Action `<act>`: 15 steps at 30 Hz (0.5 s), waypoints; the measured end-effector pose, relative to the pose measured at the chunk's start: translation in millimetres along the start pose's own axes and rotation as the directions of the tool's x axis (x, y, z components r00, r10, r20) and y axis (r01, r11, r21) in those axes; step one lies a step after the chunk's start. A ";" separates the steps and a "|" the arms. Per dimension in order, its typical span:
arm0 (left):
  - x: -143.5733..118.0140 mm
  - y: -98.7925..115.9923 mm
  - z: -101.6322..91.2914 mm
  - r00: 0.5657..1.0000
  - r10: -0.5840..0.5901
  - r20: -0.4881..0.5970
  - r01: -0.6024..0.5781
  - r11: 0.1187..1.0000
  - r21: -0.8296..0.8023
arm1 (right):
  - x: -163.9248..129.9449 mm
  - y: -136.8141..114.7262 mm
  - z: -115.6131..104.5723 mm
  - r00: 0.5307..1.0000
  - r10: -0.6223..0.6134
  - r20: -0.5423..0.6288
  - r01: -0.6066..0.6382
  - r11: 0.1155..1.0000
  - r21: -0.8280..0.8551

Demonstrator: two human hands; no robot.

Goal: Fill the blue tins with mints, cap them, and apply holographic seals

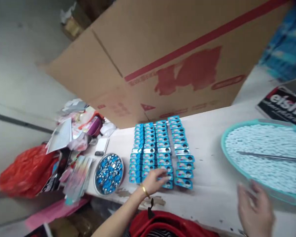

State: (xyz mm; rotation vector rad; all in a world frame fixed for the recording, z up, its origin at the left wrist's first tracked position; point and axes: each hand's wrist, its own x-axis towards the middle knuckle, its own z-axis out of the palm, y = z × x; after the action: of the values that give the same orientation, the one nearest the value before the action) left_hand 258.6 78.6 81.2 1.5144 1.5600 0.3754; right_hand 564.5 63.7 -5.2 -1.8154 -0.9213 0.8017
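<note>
Small blue packs [163,139], each printed with a dark round spot, lie in several tidy columns on the white table. My left hand [153,181], with a gold bangle at its wrist, hovers over or touches the near end of the middle columns. Its thumb and fingers are apart, and I see nothing held. To the right, my right hand [258,207] is smeared by motion, beside the near rim of a turquoise basket [225,144]. Whether it holds anything is unclear. Many small pale blue pieces [266,141] fill the basket, and a long thin metal tool [268,155] lies on them.
A round metal bowl [96,181] holds blue and silver round pieces. Behind the packs stands a big cardboard sheet [187,39]. Left of the bowl are a white device [102,145], printed sleeves [79,177] and a red plastic bag [27,171]. A black printed box [283,103] stands behind the basket.
</note>
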 end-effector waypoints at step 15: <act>-159.8 -329.9 -186.5 0.554 -0.523 -0.647 0.622 0.777 -0.095 | -283.9 -132.6 411.0 0.318 0.099 0.943 0.139 0.979 -0.150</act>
State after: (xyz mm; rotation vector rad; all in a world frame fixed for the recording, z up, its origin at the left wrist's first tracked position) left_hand -117.4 -66.6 -1.0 0.8829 2.5895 0.4225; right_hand 48.3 39.9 4.8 -1.3337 -1.8284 1.9401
